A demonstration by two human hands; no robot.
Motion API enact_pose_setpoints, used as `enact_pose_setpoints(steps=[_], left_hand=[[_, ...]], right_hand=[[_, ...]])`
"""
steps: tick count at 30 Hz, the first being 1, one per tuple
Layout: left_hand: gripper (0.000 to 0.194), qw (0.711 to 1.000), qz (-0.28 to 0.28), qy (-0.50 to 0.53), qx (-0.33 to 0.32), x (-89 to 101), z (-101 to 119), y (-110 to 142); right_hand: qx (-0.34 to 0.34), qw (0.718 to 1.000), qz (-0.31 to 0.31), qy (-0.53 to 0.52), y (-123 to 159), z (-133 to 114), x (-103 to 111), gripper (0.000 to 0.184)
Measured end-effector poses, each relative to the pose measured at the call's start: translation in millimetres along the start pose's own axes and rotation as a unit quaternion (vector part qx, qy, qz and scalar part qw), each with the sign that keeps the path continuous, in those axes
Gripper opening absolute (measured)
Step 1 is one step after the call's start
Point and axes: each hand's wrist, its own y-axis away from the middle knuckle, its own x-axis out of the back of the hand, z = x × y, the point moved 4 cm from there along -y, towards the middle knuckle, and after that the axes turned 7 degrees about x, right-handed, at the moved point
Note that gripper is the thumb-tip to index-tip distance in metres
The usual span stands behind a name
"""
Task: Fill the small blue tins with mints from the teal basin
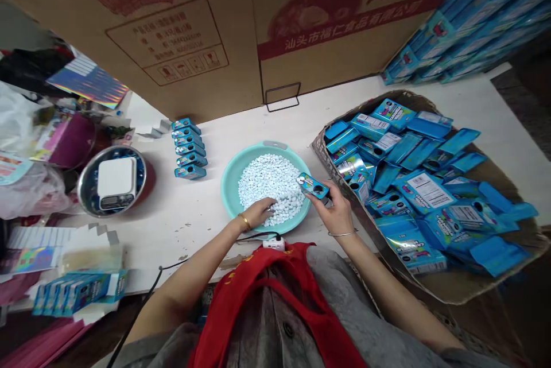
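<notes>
A pale green plastic basin (228, 175) holds a heap of small white candies (267, 178). My left hand (258, 213) reaches over its near rim, its curled fingertips pressed into the candies and partly hidden by them. In my right hand (336, 213) is a small blue candy box (313, 185), tilted above the basin's right edge. The box has a dark round window, and a few white pieces show at its end facing the basin. Left of the basin stands a row of several similar blue boxes (189, 150).
A cut-down carton (495, 175) full of blue boxes is on the right. A large cardboard box (189, 29) stands behind, with stacked blue packs (473, 18) beside it. At left, a steel bowl (146, 184) holds a white scale (116, 177). A black cable (160, 270) crosses the near side.
</notes>
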Motion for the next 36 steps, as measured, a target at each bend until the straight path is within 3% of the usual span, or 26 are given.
enact_pose_setpoints(steps=[4,7,10,13,17,20,22,25,29,31,33,36], left_hand=[[0.033,0.998,0.026,0.036,-0.044,46.0,20,29],[0.030,0.997,0.034,-0.014,-0.074,83.1,53,48],[0.028,0.993,0.015,-0.095,-0.075,107.4,90,58],[0.027,0.978,-0.023,-0.206,-0.038,114.7,120,60],[0.026,0.928,-0.063,-0.363,0.045,108.8,155,61],[0.028,0.892,-0.069,-0.443,0.063,104.1,181,65],[0.028,0.882,-0.062,-0.463,0.059,106.4,189,68],[0.027,0.903,-0.013,-0.426,0.048,119.8,174,66],[0.030,0.941,0.108,-0.308,0.086,127.4,99,44],[0.032,0.950,0.108,-0.261,0.136,107.4,54,28],[0.033,0.966,0.078,-0.196,0.152,73.9,23,14],[0.030,0.981,0.052,-0.133,0.132,26.2,7,3]], right_hand=[[0.019,1.000,-0.005,0.024,5,1,-3,0.046],[0.063,0.997,-0.024,0.048,8,-1,-13,0.046],[0.136,0.988,-0.039,0.059,9,-11,-25,0.041],[0.193,0.978,-0.054,0.063,11,-23,-36,0.037],[0.229,0.969,-0.073,0.052,16,-31,-48,0.036],[0.217,0.972,-0.083,0.031,19,-32,-54,0.037],[0.186,0.979,-0.085,0.016,21,-30,-56,0.039],[0.129,0.988,-0.084,0.002,22,-26,-53,0.042],[0.085,0.994,-0.062,-0.003,21,-20,-40,0.044],[0.070,0.996,-0.049,-0.003,21,-15,-31,0.045],[0.054,0.998,-0.042,-0.003,20,-11,-22,0.045],[0.026,0.999,-0.032,0.006,19,-5,-11,0.045]])
